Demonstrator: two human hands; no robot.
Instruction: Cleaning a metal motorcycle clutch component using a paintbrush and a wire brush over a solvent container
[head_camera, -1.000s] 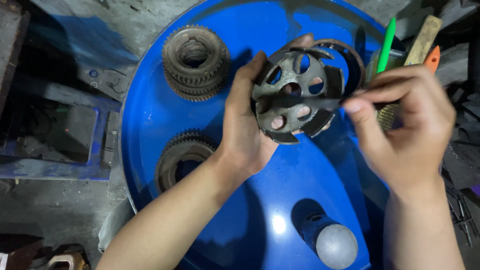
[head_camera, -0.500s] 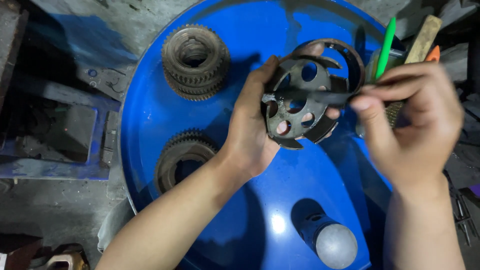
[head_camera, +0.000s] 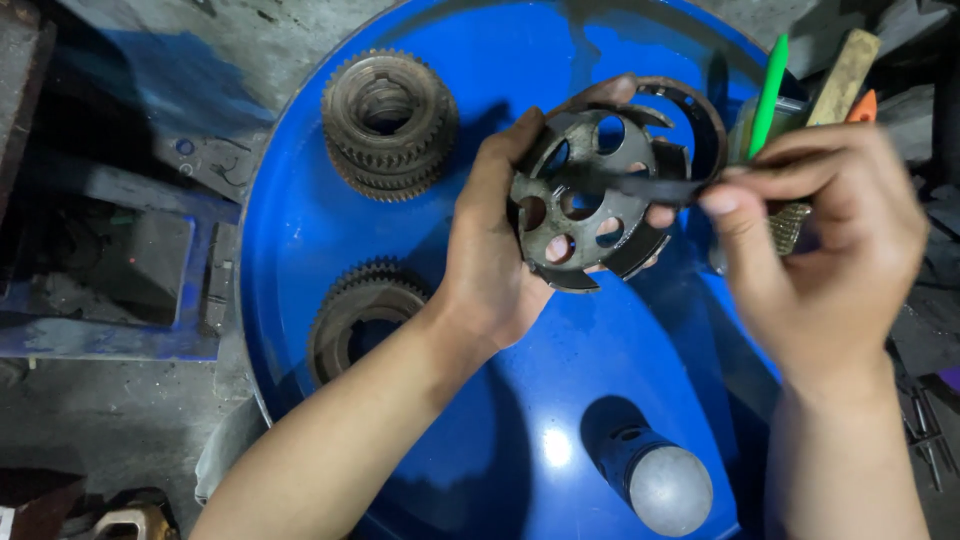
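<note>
Left hand (head_camera: 495, 255): I see it clasped around the round grey perforated metal hub (head_camera: 585, 200), above the blue drum lid's (head_camera: 420, 420) far edge.
Right hand (head_camera: 820, 235): fingers pinched on a thin dark strip (head_camera: 650, 186) lying across the hub's face.

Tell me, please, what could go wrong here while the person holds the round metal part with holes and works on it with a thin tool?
1. The left hand holds the dark round perforated metal part in mid-air over the blue drum lid; it might slip and fall.
2. The thin dark blade in the right hand lies close to the left fingers; a slip could cut them.
</note>
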